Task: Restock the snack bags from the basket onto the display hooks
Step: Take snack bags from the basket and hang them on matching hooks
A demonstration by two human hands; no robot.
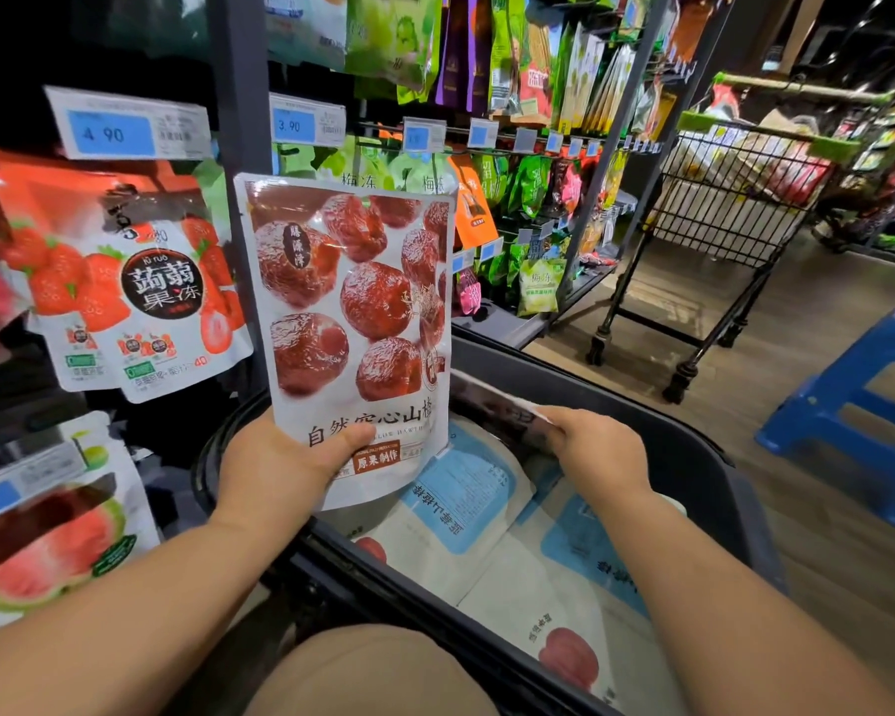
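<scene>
We grip a hawthorn snack bag (pixel 352 323) upright in our left hand (pixel 280 462), thumb across its lower front, held just above the left rim of the dark basket (pixel 683 457). Our right hand (pixel 595 452) is inside the basket near its far wall, pinching the edge of a second bag (pixel 497 403) that stands tilted there; its print is too blurred to read. More bags (pixel 466 509) lie flat in the basket, white with blue panels, overlapping one another. Left of the basket hang strawberry jelly bags (pixel 140 297), with a watermelon bag (pixel 58 540) below them and price tags (pixel 125 126) above. The rack's grey post (pixel 239 95) rises behind the basket, just left of the held bag, which covers part of the hanging green bags (pixel 528 183) beyond. Right of the basket, well apart, stand a wire shopping cart (pixel 734 209) and a blue stool (pixel 848 421).
</scene>
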